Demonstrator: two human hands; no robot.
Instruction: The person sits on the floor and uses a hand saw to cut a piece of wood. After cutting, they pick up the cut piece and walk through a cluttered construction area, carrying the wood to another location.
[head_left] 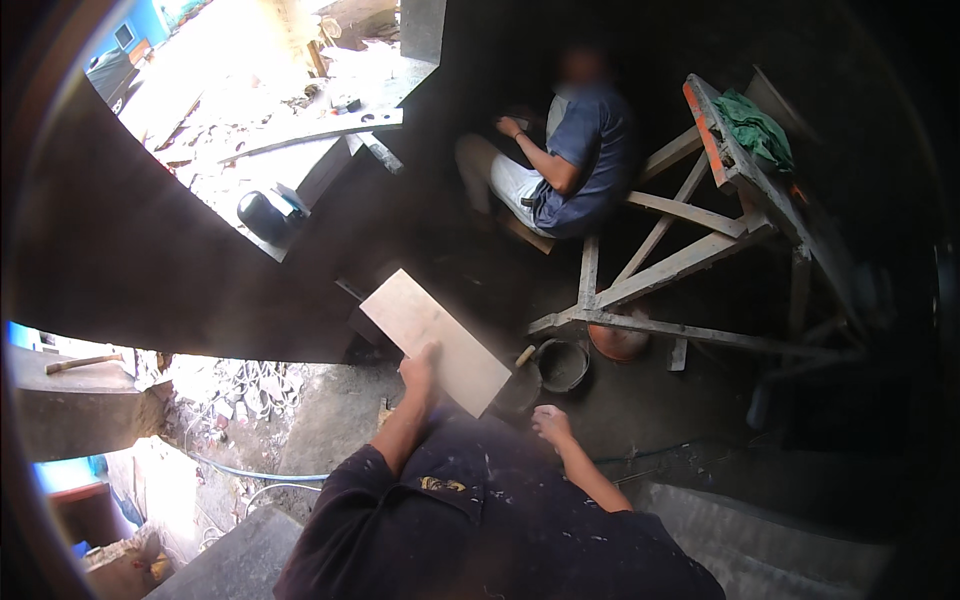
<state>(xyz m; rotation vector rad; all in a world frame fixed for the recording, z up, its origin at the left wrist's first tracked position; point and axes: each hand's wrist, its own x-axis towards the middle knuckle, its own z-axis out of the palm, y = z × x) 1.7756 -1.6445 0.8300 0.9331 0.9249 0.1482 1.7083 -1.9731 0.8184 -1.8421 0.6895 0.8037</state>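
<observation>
My left hand (420, 372) grips the lower left edge of a pale rectangular board (435, 340), held tilted in front of my body. The board's broad face is turned up, and its long side slants from upper left to lower right. My right hand (552, 424) is off the board, to the right of its lower corner, with loosely bent fingers and nothing visible in them. Just beyond that hand sits a dark round bucket (562, 366). A light wooden handle (526, 355) shows at the bucket's left; what it belongs to is too dark to make out.
Another person (590, 150) in a blue shirt sits low ahead. A wooden trestle (680, 265) with a green cloth (752, 128) stands at the right. Under its lower beam is a reddish round container (618, 342). Rubble (240, 395) and a hose (270, 474) lie at the left.
</observation>
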